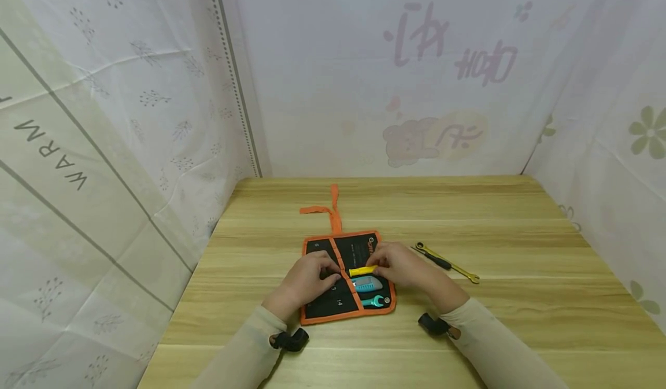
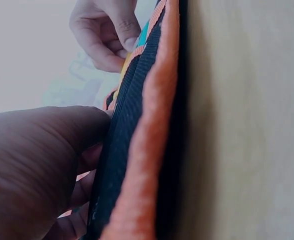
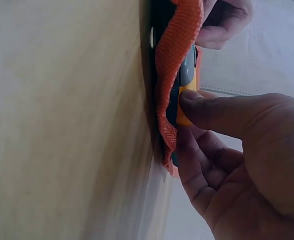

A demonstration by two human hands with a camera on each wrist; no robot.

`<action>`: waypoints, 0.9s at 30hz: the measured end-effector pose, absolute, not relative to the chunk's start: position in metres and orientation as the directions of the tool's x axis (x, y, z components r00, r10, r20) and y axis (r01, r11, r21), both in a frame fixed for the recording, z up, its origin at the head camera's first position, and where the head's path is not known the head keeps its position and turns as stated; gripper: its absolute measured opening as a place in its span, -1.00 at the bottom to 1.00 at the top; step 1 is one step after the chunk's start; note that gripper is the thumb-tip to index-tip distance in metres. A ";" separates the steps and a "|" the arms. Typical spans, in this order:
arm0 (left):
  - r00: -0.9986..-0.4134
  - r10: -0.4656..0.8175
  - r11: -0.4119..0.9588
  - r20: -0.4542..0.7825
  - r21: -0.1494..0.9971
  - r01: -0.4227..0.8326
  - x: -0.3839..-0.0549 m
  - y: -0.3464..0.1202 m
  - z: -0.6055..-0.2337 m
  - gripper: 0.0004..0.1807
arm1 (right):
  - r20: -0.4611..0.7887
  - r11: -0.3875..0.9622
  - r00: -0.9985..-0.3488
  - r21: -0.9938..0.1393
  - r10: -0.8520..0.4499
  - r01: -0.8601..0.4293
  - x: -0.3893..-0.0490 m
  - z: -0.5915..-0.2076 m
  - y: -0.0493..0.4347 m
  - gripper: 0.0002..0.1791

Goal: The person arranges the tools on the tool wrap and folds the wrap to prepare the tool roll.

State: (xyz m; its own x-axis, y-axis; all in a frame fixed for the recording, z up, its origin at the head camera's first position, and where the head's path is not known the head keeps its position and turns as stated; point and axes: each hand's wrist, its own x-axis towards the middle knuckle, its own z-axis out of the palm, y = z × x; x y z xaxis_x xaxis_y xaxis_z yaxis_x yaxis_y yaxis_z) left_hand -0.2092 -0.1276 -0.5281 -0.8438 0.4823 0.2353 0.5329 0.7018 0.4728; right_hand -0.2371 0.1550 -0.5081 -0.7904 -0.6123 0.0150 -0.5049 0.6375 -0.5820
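Observation:
A black tool pouch with orange trim lies unfolded on the table. My left hand is over its left half, thumb and curled fingers pinching at the orange-edged pocket opening. With thumb and fingers, my right hand pinches a yellow-handled tool, whose left end meets the pocket's orange edge. In the right wrist view, the thumb presses the yellow handle close along the pouch. A light-blue utility knife and a teal wrench sit partly inside the pockets just below.
Right of the pouch lie a yellow combination wrench and a dark-handled slim tool, crossing each other. Orange tie straps stretch behind the pouch on the wooden table. Patterned cloth hangs around the back and sides.

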 end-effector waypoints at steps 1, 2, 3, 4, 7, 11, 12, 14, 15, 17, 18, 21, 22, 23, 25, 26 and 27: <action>-0.843 0.482 0.701 0.241 0.471 0.535 -0.209 -0.127 -0.528 -0.96 | 0.017 0.633 -0.788 -0.585 -0.616 -0.507 -0.237 -0.508 0.154 -0.80; -0.842 0.480 0.701 0.246 0.470 0.537 -0.210 -0.127 -0.529 -0.96 | 0.023 0.625 -0.782 -0.587 -0.623 -0.515 -0.237 -0.508 0.154 -0.80; -0.842 0.479 0.701 0.250 0.469 0.538 -0.210 -0.127 -0.529 -0.95 | 0.025 0.622 -0.778 -0.585 -0.627 -0.520 -0.237 -0.508 0.153 -0.79; -0.841 0.478 0.701 0.253 0.468 0.538 -0.210 -0.126 -0.530 -0.95 | 0.026 0.619 -0.775 -0.585 -0.631 -0.524 -0.237 -0.508 0.153 -0.79; -0.843 0.473 0.698 0.256 0.476 0.536 -0.210 -0.126 -0.530 -0.94 | 0.030 0.618 -0.769 -0.577 -0.638 -0.534 -0.237 -0.510 0.151 -0.80; -0.844 0.472 0.692 0.254 0.486 0.533 -0.210 -0.125 -0.529 -0.94 | 0.032 0.620 -0.771 -0.573 -0.637 -0.536 -0.236 -0.510 0.149 -0.80; -0.844 0.472 0.692 0.253 0.487 0.533 -0.210 -0.125 -0.529 -0.94 | 0.032 0.620 -0.771 -0.574 -0.636 -0.535 -0.236 -0.510 0.148 -0.80; -0.845 0.473 0.691 0.251 0.489 0.532 -0.210 -0.125 -0.529 -0.94 | 0.032 0.619 -0.771 -0.576 -0.636 -0.534 -0.236 -0.510 0.147 -0.80; -0.844 0.473 0.691 0.250 0.489 0.532 -0.210 -0.125 -0.529 -0.94 | 0.029 0.621 -0.773 -0.576 -0.633 -0.531 -0.236 -0.510 0.146 -0.80; -0.844 0.473 0.691 0.250 0.488 0.532 -0.210 -0.125 -0.529 -0.94 | 0.023 0.625 -0.778 -0.580 -0.628 -0.522 -0.236 -0.510 0.145 -0.80; -0.845 0.473 0.692 0.250 0.489 0.532 -0.210 -0.125 -0.529 -0.93 | 0.020 0.627 -0.780 -0.583 -0.625 -0.517 -0.236 -0.510 0.145 -0.80; -0.844 0.473 0.690 0.252 0.490 0.533 -0.210 -0.125 -0.530 -0.93 | 0.010 0.633 -0.791 -0.593 -0.612 -0.497 -0.236 -0.511 0.144 -0.79; -0.844 0.473 0.690 0.252 0.490 0.533 -0.210 -0.125 -0.530 -0.92 | 0.010 0.635 -0.793 -0.594 -0.609 -0.494 -0.236 -0.511 0.144 -0.79; -0.844 0.473 0.689 0.253 0.491 0.533 -0.210 -0.125 -0.530 -0.92 | 0.012 0.634 -0.794 -0.595 -0.607 -0.494 -0.236 -0.512 0.144 -0.79; -0.845 0.471 0.689 0.253 0.492 0.532 -0.210 -0.125 -0.530 -0.92 | 0.018 0.634 -0.795 -0.592 -0.607 -0.497 -0.236 -0.512 0.144 -0.79; -0.845 0.471 0.688 0.253 0.494 0.531 -0.210 -0.125 -0.530 -0.92 | 0.022 0.633 -0.794 -0.589 -0.608 -0.502 -0.236 -0.513 0.144 -0.79; -0.846 0.470 0.688 0.252 0.496 0.530 -0.210 -0.125 -0.530 -0.91 | 0.026 0.633 -0.791 -0.585 -0.611 -0.508 -0.236 -0.513 0.144 -0.80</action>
State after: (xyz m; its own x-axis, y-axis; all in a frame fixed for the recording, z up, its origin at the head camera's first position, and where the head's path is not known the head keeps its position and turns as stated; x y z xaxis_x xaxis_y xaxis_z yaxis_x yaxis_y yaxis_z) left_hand -0.2097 -0.1247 -0.5304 -0.8457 0.4704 0.2519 0.5303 0.6879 0.4957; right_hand -0.2359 0.1442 -0.5129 -0.7914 -0.6107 0.0263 -0.5077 0.6326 -0.5848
